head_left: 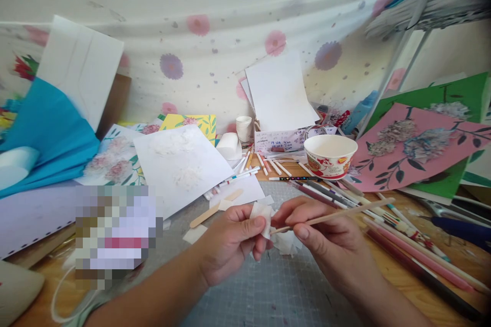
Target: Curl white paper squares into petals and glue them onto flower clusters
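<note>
Near the middle of the view, my left hand (233, 240) pinches a small piece of white paper (262, 218) between thumb and fingers. A thin wooden stick (353, 210) is held in my right hand (333, 242), its left tip touching or very close to the paper. Both hands are above a grey cutting mat (268, 296). More small white paper pieces (287, 243) lie on the mat beneath and between the hands. Behind my left hand a flat wooden craft stick (209, 213) rests on the mat.
A white card with paper petals (180, 163) leans at the back left. Markers (264, 163) and a paper bowl (330, 156) stand or lie behind the hands. Pens (422, 260), scissors (441, 212) and a pink flower picture (418, 148) are at the right.
</note>
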A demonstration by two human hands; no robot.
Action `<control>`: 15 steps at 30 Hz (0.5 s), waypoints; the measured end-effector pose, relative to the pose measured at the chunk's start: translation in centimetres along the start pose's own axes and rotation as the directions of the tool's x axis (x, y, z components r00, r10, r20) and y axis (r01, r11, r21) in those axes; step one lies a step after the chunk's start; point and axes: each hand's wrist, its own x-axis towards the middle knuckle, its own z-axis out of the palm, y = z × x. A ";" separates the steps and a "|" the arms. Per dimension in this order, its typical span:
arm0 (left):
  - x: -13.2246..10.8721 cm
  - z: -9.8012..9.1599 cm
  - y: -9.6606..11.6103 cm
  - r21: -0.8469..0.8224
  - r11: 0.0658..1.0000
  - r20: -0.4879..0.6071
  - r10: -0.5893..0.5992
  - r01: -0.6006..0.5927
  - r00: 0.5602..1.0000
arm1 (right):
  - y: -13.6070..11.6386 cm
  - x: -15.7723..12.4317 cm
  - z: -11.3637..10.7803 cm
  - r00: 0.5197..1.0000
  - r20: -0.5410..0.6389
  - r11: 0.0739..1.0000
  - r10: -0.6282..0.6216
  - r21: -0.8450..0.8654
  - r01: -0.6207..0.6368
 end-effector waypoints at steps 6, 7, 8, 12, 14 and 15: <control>0.0 0.2 -0.2 -0.092 0.996 0.001 -0.018 0.018 1.000 | -0.2 -0.1 0.1 1.000 -0.005 1.000 0.001 0.012 -0.001; 0.0 0.2 -0.2 -0.099 0.995 0.006 -0.017 0.018 1.000 | -0.2 0.0 0.2 1.000 -0.005 1.000 0.001 0.017 -0.001; 0.0 0.2 -0.3 -0.103 0.995 0.012 -0.016 0.017 1.000 | -0.2 0.0 0.2 1.000 -0.007 1.000 -0.002 0.017 0.002; 0.0 0.3 -0.3 -0.110 0.994 0.030 -0.012 0.015 0.999 | -0.2 0.0 0.2 1.000 -0.008 1.000 -0.023 -0.013 0.023; -0.1 0.3 -0.3 -0.112 0.994 0.031 -0.012 0.015 0.999 | -0.3 0.0 0.2 1.000 -0.008 0.999 -0.027 -0.025 0.027; -0.1 0.3 -0.3 -0.112 0.994 0.032 -0.013 0.017 0.999 | -0.3 0.0 0.2 1.000 -0.010 0.999 -0.030 -0.033 0.029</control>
